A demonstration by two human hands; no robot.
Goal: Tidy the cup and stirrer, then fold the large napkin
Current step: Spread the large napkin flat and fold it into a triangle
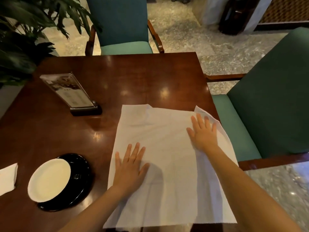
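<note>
Large napkin point(175, 178) lies spread flat on the dark wooden table point(133, 77), lower centre to lower right of frame. Its near edge sits at the table's near edge, and its right side hangs past the table's right edge. Far-left corner is folded over slightly; far-right corner is lifted and curled.

Left hand point(130, 166): palm down, fingers straight and spread, pressing the napkin's left-centre part. Holds nothing.

Right hand point(203, 133): palm down too, fingers splayed wide, flat on the napkin near its far-right corner. Holds nothing. Forearm lies across the napkin's right side.

Lower left: cup point(50, 180), white inside, on a black saucer point(80, 190), just left of the napkin and not touching it. Can't make out a stirrer.

Left edge of frame: small folded white napkin point(7, 178), apart from the saucer.

Mid left: clear menu stand point(70, 91) on a dark base, tilted in view.

Far: teal chair point(123, 27) at the table's far side, second teal chair point(275, 97) at right, leafy plant point(25, 30) upper left.
</note>
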